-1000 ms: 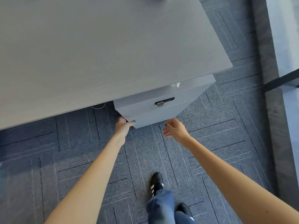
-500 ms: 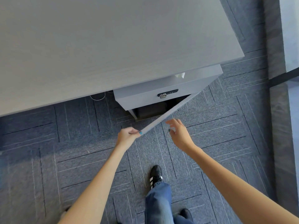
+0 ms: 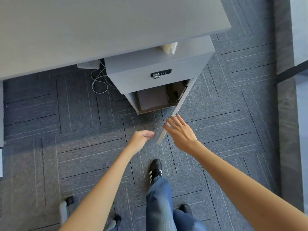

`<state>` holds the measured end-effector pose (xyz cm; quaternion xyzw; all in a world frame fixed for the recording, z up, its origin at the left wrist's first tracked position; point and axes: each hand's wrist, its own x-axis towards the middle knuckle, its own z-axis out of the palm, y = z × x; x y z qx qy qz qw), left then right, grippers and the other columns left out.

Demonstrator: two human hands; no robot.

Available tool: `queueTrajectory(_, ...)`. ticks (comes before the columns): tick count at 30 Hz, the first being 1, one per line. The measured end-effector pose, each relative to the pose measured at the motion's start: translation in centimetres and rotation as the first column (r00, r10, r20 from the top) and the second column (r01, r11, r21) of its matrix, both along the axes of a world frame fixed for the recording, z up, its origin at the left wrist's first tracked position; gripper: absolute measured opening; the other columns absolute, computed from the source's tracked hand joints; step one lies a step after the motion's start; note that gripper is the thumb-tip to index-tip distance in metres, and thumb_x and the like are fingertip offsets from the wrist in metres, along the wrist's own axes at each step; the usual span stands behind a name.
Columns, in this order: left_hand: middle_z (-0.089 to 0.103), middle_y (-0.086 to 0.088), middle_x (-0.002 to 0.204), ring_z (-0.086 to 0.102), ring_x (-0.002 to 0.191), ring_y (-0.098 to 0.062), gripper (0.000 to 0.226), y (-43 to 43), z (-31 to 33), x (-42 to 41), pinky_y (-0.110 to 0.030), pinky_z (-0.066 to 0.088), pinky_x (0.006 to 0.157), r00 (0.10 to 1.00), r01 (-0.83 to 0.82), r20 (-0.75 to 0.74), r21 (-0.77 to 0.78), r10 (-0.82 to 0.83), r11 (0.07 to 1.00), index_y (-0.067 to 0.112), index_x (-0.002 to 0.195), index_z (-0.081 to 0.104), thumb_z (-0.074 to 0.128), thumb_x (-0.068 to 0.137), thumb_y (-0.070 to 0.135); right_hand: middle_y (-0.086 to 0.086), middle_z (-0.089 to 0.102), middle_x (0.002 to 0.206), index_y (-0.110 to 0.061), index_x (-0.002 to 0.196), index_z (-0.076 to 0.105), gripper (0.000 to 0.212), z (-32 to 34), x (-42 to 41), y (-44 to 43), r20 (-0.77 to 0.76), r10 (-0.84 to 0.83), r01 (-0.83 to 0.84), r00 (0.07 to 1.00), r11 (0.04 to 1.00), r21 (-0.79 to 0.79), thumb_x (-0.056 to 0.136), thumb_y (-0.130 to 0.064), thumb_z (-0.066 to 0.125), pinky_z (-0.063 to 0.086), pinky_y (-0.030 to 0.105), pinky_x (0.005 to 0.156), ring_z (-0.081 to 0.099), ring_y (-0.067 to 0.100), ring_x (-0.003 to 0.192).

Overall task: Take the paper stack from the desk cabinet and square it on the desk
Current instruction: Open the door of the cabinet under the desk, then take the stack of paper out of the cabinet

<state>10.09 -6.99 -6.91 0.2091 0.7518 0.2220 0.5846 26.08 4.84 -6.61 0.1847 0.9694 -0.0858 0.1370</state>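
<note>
Under the desk (image 3: 100, 27), at about 12 o'clock from the person's feet, the grey cabinet (image 3: 158, 64) stood with its lower door (image 3: 176, 112) swung wide, hinged on the right side. A flat grey paper stack (image 3: 152, 99) lay inside the open compartment. The right hand (image 3: 180, 132), at 1 o'clock, was spread flat, fingers touching the door's edge without gripping it. The left hand (image 3: 141, 139), at 11 o'clock, hung loosely curled and empty, apart from the door. A white cable (image 3: 98, 82) trailed on the carpet at 10 o'clock.
</note>
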Motion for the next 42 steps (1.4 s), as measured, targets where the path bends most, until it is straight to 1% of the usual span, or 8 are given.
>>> queueTrajectory(8, 0.064, -0.012, 0.129, 0.058, 0.121, -0.025, 0.043, -0.3, 1.3, 4.4, -0.023, 0.038, 0.092, 0.995, -0.071, -0.068, 0.099, 0.078, 0.993, 0.006, 0.124, 0.062, 0.037, 0.092, -0.009, 0.018, 0.044, 0.142, -0.004, 0.13, 0.053, 0.04, 0.6, 7.8, -1.4, 0.195, 0.024, -0.033, 0.981, 0.998, 0.044, 0.091, -0.011, 0.049, 0.011, 0.045, 0.123, 0.031, 0.035, 0.14)
queueTrajectory(13, 0.065, -0.011, 0.127, 0.059, 0.119, -0.024, 0.04, 0.5, 0.8, 5.4, -0.024, 0.039, 0.094, 0.991, -0.078, -0.096, 0.161, 0.094, 0.984, 0.007, 0.12, 0.064, 0.04, 0.092, -0.007, 0.013, 0.042, 0.143, -0.008, 0.135, 0.047, 0.051, -1.1, 10.3, -2.2, 0.176, 0.008, 0.011, 0.984, 0.994, -0.105, 0.084, 0.001, 0.048, 0.022, 0.042, 0.12, 0.036, 0.028, 0.137)
queueTrajectory(20, 0.066, -0.015, 0.125, 0.063, 0.114, -0.027, 0.04, 2.4, -4.2, 4.0, -0.026, 0.044, 0.093, 0.978, -0.088, -0.167, 0.228, 0.128, 0.97, 0.005, 0.118, 0.066, 0.039, 0.091, -0.009, 0.011, 0.048, 0.129, -0.005, 0.124, 0.046, 0.05, -5.5, 4.3, -0.3, 0.021, -0.168, 0.169, 0.986, 0.965, -0.2, 0.077, 0.006, 0.057, 0.045, 0.039, 0.097, 0.048, 0.03, 0.121)
queueTrajectory(28, 0.064, -0.015, 0.128, 0.062, 0.116, -0.027, 0.041, 6.0, -15.2, -0.4, -0.017, 0.041, 0.087, 0.957, -0.097, -0.234, 0.293, 0.17, 0.951, 0.0, 0.123, 0.063, 0.037, 0.093, -0.01, 0.014, 0.047, 0.129, -0.004, 0.127, 0.045, 0.048, -15.8, -2.6, 3.7, -0.027, -0.307, 0.293, 0.951, 0.928, -0.229, 0.082, 0.011, 0.043, 0.039, 0.038, 0.07, 0.049, 0.033, 0.117)
queueTrajectory(33, 0.064, -0.014, 0.128, 0.061, 0.109, -0.021, 0.038, 8.2, -22.5, -2.6, -0.017, 0.046, 0.09, 0.951, -0.089, -0.251, 0.338, 0.181, 0.937, 0.001, 0.12, 0.064, 0.042, 0.092, -0.009, 0.015, 0.048, 0.129, -0.005, 0.126, 0.047, 0.05, -22.9, -5.9, 6.4, -0.099, -0.32, 0.289, 0.942, 0.926, -0.242, 0.08, 0.014, 0.042, 0.045, 0.042, 0.081, 0.051, 0.035, 0.115)
queueTrajectory(38, 0.064, -0.013, 0.125, 0.058, 0.106, -0.016, 0.037, 10.5, -27.9, -4.7, 0.004, 0.041, 0.064, 0.94, -0.061, -0.293, 0.358, 0.174, 0.932, 0.0, 0.12, 0.063, 0.04, 0.093, -0.007, 0.014, 0.045, 0.138, -0.007, 0.136, 0.043, 0.055, -28.4, -8.0, 8.9, -0.122, -0.314, 0.289, 0.942, 0.939, -0.188, 0.084, 0.009, 0.045, 0.044, 0.037, 0.081, 0.048, 0.032, 0.125)
queueTrajectory(40, 0.064, -0.014, 0.126, 0.057, 0.105, -0.014, 0.037, 11.5, -29.9, -5.9, 0.004, 0.041, 0.07, 0.934, -0.054, -0.31, 0.373, 0.179, 0.926, -0.001, 0.119, 0.063, 0.039, 0.093, -0.008, 0.013, 0.047, 0.138, -0.009, 0.136, 0.043, 0.053, -30.5, -8.6, 10.0, -0.136, -0.325, 0.299, 0.936, 0.938, -0.177, 0.085, 0.007, 0.046, 0.045, 0.036, 0.08, 0.05, 0.032, 0.123)
queueTrajectory(42, 0.064, -0.018, 0.127, 0.058, 0.107, -0.019, 0.036, 12.6, -31.9, -7.0, -0.012, 0.047, 0.091, 0.927, -0.074, -0.31, 0.396, 0.209, 0.915, -0.003, 0.117, 0.064, 0.038, 0.093, -0.01, 0.013, 0.047, 0.137, -0.01, 0.134, 0.044, 0.05, -32.7, -9.4, 11.3, -0.145, -0.338, 0.307, 0.93, 0.931, -0.2, 0.087, 0.004, 0.045, 0.049, 0.04, 0.087, 0.051, 0.032, 0.122)
